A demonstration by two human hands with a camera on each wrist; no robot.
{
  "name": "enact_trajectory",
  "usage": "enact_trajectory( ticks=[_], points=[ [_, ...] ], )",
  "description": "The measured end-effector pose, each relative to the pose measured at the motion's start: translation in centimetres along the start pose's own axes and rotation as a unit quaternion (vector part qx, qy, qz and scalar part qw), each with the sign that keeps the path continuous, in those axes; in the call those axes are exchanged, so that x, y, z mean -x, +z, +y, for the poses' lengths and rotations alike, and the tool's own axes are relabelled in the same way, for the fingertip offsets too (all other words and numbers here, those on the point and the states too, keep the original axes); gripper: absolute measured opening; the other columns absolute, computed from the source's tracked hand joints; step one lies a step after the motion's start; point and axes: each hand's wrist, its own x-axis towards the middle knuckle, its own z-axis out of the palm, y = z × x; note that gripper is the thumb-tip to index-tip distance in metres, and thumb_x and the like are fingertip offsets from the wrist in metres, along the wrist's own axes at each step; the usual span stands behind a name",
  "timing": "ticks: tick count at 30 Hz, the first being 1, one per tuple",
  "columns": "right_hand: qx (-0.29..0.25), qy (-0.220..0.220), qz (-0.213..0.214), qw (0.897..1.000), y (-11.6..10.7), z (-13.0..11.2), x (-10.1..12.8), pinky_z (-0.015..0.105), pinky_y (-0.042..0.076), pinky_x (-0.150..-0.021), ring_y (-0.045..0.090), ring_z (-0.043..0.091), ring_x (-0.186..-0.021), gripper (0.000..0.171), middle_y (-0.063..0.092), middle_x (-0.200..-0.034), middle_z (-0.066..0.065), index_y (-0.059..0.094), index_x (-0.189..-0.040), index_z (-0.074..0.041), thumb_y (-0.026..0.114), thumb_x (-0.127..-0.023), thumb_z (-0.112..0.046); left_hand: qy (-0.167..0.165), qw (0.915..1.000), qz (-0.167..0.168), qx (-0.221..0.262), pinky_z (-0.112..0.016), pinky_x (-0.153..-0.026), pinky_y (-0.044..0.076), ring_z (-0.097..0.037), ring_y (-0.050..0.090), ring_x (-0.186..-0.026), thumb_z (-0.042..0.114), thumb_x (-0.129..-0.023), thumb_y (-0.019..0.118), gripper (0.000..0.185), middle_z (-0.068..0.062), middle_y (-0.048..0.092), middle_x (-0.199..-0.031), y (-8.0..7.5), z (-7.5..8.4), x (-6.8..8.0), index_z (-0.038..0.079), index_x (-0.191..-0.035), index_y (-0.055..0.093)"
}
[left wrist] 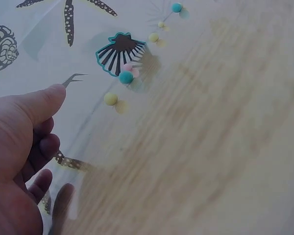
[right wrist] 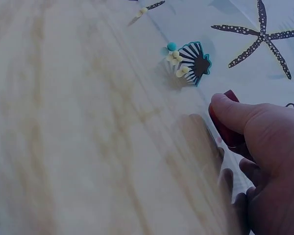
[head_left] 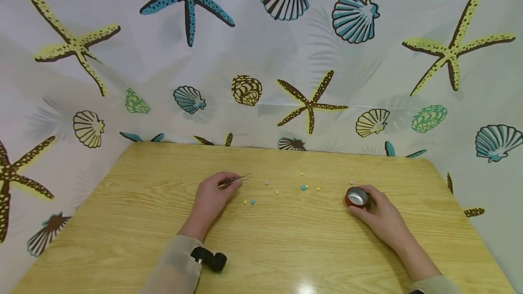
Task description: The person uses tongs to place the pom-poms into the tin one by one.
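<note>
Left hand (head_left: 210, 194) fingers pinching thin metal tweezers (head_left: 234, 180), right hand (head_left: 377, 212) fingers curled round small round red tin (head_left: 357, 197)

Slim metal tweezers (head_left: 234, 180), small red tin (head_left: 357, 197) upright

On the counter (head_left: 286, 248), my left hand (head_left: 212, 194) with the tweezers (head_left: 234, 180) lies left, my right hand (head_left: 377, 214) with the small tin (head_left: 357, 197) right, beads (head_left: 304, 187) scattered between them.
</note>
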Motion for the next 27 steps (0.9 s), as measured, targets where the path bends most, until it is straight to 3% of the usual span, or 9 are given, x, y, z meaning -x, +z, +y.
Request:
enact_trajectory(
  ticks=[7, 13, 17, 24, 27],
  points=[
    [0.036, -0.008, -0.005, 0.999, 0.2, 0.2, -0.1, 0.071, 0.043, -0.111, 0.056, 0.043, -0.136, 0.060, 0.065, -0.146, 0.020, 0.063, -0.147, -0.015, 0.086, -0.099, -0.043, -0.001, 0.9998, -0.007, -0.021, -0.051, -0.104, 0.057, -0.028, 0.071, -0.119, 0.024, -0.103, 0.083, 0.021, -0.006, 0.077, -0.119, -0.3, 0.1, 0.0, 0.013, -0.121, 0.079],
    [0.039, -0.009, -0.010, 0.999, 0.1, 0.2, 0.0, 0.072, 0.042, -0.111, 0.055, 0.044, -0.134, 0.060, 0.066, -0.144, 0.019, 0.063, -0.148, -0.016, 0.084, -0.100, -0.044, 0.011, 0.9987, -0.031, -0.038, -0.051, -0.107, 0.056, -0.028, 0.071, -0.123, 0.026, -0.105, 0.081, 0.021, -0.005, 0.077, -0.121, -0.9, 0.3, 0.4, 0.014, -0.122, 0.079],
    [0.034, -0.007, -0.015, 0.999, 0.1, 0.0, 0.0, 0.074, 0.034, -0.118, 0.052, 0.047, -0.141, 0.062, 0.065, -0.147, 0.020, 0.061, -0.150, -0.015, 0.084, -0.100, -0.045, 0.018, 0.9980, -0.042, -0.044, -0.052, -0.106, 0.056, -0.027, 0.071, -0.121, 0.029, -0.105, 0.081, 0.021, -0.003, 0.077, -0.121, -1.7, 0.1, 0.8, 0.017, -0.122, 0.080],
    [0.035, -0.007, -0.016, 0.999, 0.1, 0.2, 0.0, 0.074, 0.037, -0.115, 0.051, 0.049, -0.141, 0.064, 0.064, -0.147, 0.021, 0.061, -0.151, -0.015, 0.084, -0.100, -0.045, 0.023, 0.9975, -0.052, -0.043, -0.051, -0.101, 0.056, -0.023, 0.070, -0.113, 0.029, -0.105, 0.081, 0.019, -0.001, 0.077, -0.119, -2.9, -0.3, 1.5, 0.018, -0.120, 0.081],
    [0.027, -0.019, -0.018, 0.999, 0.2, 0.3, 0.0, 0.075, 0.026, -0.123, 0.048, 0.051, -0.145, 0.063, 0.063, -0.150, 0.021, 0.062, -0.150, -0.014, 0.086, -0.099, -0.041, 0.033, 0.9965, -0.057, -0.051, -0.050, -0.098, 0.057, -0.022, 0.070, -0.109, 0.026, -0.105, 0.081, 0.016, 0.000, 0.077, -0.117, -3.1, -0.3, 1.7, 0.018, -0.118, 0.081]
  ],
)
